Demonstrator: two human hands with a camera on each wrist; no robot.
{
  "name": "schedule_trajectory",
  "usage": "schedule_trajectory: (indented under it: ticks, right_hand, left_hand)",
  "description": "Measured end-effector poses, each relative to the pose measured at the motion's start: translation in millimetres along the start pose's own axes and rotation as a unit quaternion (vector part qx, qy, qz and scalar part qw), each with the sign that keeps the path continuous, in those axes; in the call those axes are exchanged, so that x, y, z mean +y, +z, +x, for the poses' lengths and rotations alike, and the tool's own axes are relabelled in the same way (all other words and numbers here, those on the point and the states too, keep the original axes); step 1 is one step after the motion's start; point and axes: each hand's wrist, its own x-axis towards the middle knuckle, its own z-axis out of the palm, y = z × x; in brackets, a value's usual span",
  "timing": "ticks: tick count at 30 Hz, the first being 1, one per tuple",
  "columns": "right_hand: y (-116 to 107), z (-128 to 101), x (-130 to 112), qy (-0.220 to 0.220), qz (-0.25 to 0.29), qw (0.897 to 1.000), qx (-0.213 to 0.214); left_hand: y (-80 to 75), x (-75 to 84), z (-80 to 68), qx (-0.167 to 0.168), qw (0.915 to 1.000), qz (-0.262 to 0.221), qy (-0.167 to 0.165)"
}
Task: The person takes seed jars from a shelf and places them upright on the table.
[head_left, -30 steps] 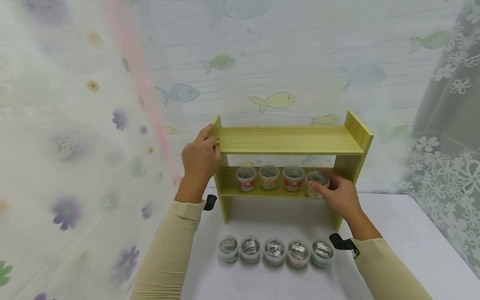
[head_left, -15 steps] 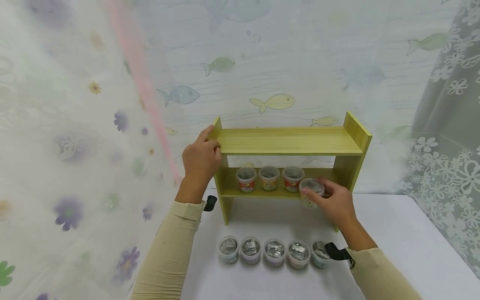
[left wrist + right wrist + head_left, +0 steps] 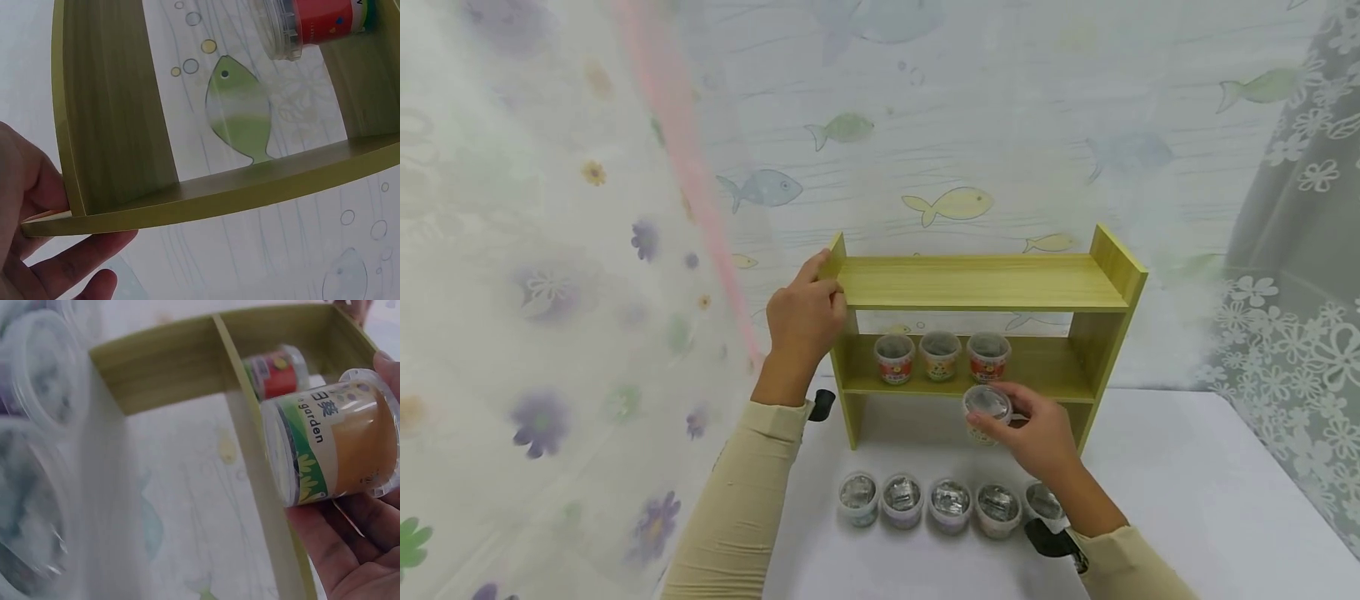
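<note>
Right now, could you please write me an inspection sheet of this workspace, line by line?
Surface: white table, partly bare.
Job's things: small cup held in front of the wooden shelf; three cups on its lower board; five cups in a row on the table.
Clutter: nothing seen.
Hands: left hand grips the shelf's top left corner; right hand holds the small cup.
Cables: nothing seen; black wrist straps only.
Surroundings: fish-print backdrop, floral curtains at both sides.
</note>
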Motion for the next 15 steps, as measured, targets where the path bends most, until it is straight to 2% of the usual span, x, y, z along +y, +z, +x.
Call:
schedule_trajectory:
  ticks: [7, 15]
  right_hand:
    - [27.1, -14.6, -1.2, -0.015, 0.026, 0.999, -0.045]
    - [54.5, -24.9, -4.7, 0.005, 0.033, 0.997, -0.064]
  left_hand:
    - [-1.6, -0.2, -1.5, -0.007, 0.9998, -0.021, -0.005]
    - [-2.3, -1.0, -2.3, -0.015, 0.9998, -0.012, 0.000]
